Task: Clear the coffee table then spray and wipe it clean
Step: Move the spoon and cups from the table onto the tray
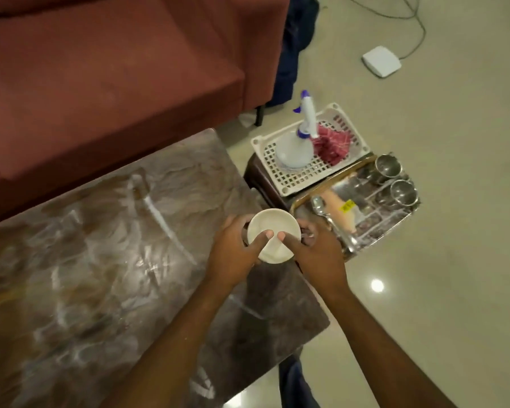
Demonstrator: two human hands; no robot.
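Thumbs on top, the left hand (233, 256) and right hand (320, 256) clasp the small round white dish (273, 226), apparently steadying it toward the shiny steel tray (379, 231) beside them.

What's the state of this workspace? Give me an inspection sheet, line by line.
Surface: coffee table, glossy brown marbled top with light glare across it.
Job's things: white bowl held over the table's edge near the steel tray; spray bottle standing and red cloth lying in the white basket on a dark stool.
Clutter: the tray holds two steel cups, a spoon and a peach packet.
Grippers: left hand and right hand both grip the bowl, thumbs inside it.
Cables: grey cable runs over the floor to a white box.
Surroundings: red-brown sofa beyond the table; pale floor.
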